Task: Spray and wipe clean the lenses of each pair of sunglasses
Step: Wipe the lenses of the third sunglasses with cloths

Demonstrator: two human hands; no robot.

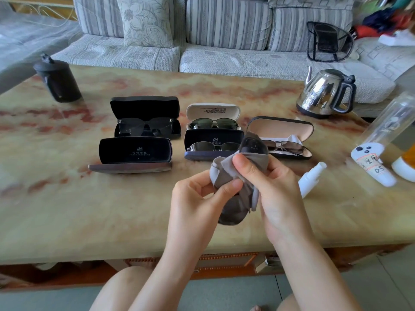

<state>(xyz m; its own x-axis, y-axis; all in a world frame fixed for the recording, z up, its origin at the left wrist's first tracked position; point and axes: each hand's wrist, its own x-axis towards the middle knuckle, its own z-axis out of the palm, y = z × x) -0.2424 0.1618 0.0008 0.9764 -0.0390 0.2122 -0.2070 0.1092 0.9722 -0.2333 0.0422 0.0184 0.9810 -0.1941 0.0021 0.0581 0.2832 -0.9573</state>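
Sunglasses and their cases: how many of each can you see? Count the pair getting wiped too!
Sunglasses lying in cases: 4
Sunglasses being wiped in the grey cloth: 1
Open cases: 5
Total: 10

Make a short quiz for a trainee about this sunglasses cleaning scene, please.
1. True or false: the white spray bottle lies on the table, in neither hand.
2. Which open case is empty? A) front-left black case B) white case C) rightmost case
3. Fill in: the left hand and right hand hold the sunglasses together with a grey ____.
Key: 1 true; 2 A; 3 cloth.
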